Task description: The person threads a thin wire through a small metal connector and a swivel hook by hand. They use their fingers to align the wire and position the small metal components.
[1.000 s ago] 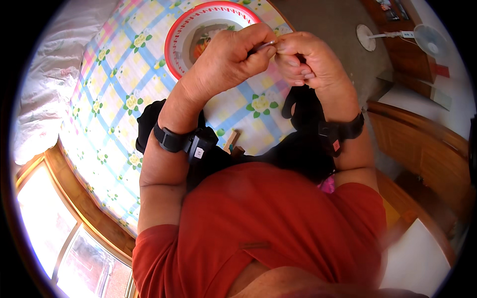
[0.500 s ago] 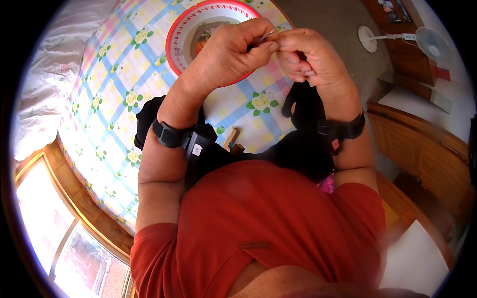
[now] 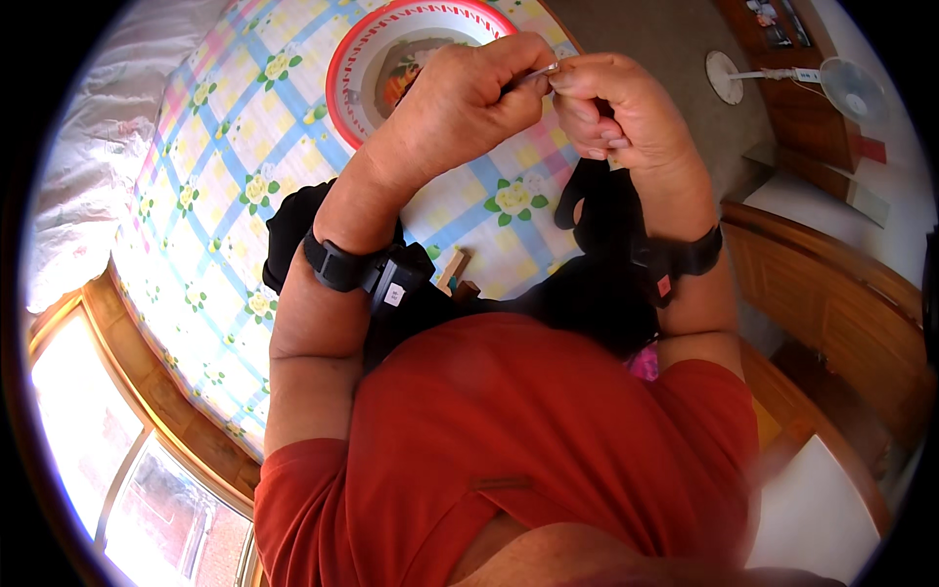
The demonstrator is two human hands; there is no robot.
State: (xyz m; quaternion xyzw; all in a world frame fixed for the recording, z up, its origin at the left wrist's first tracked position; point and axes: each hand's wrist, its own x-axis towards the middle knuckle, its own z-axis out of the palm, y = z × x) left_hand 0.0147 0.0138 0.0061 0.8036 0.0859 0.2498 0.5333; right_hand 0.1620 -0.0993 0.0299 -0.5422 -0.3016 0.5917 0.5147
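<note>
My left hand point(image 3: 460, 103) and my right hand point(image 3: 616, 108) are raised together above a table with a chequered flowered cloth point(image 3: 235, 186). The left fingers pinch a thin silvery needle-like piece point(image 3: 538, 73) whose tip meets the right fingertips. The right hand is closed; what it pinches is too small to tell. A black garment point(image 3: 597, 284) lies under both wrists, in my lap and over the table edge. Each wrist wears a black band.
A red-rimmed white bowl point(image 3: 357, 59) with a picture inside sits on the cloth just beyond my left hand. A white bedcover point(image 3: 88, 147) lies left. A window point(image 3: 117, 470) is at lower left. A standing fan point(image 3: 831, 83) and wooden furniture point(image 3: 841, 303) are on the right.
Both hands stay together above the bowl's edge, shifting only slightly; the pinched silvery piece remains between them.
</note>
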